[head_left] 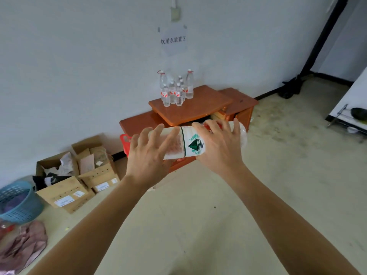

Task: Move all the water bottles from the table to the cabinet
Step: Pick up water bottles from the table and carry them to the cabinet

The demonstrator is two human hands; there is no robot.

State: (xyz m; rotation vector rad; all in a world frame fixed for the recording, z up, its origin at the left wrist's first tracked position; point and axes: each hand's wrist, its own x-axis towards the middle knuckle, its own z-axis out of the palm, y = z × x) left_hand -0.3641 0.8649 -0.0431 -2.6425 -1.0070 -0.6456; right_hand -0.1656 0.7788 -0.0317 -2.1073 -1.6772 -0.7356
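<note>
I hold a large water bottle with a white label and a green diamond mark lying sideways in front of me. My left hand grips its left end with spread fingers. My right hand curls over its right part, near the red cap. Behind it stands a low orange wooden cabinet against the wall. Several small clear water bottles with red-and-white labels stand upright at the back left of the cabinet's raised top. The held bottle hides the cabinet's front.
Open cardboard boxes with scraps sit on the floor at the left, beside a blue basket and crumpled pink cloth. A red plastic item stands left of the cabinet. A white table's edge shows at the right.
</note>
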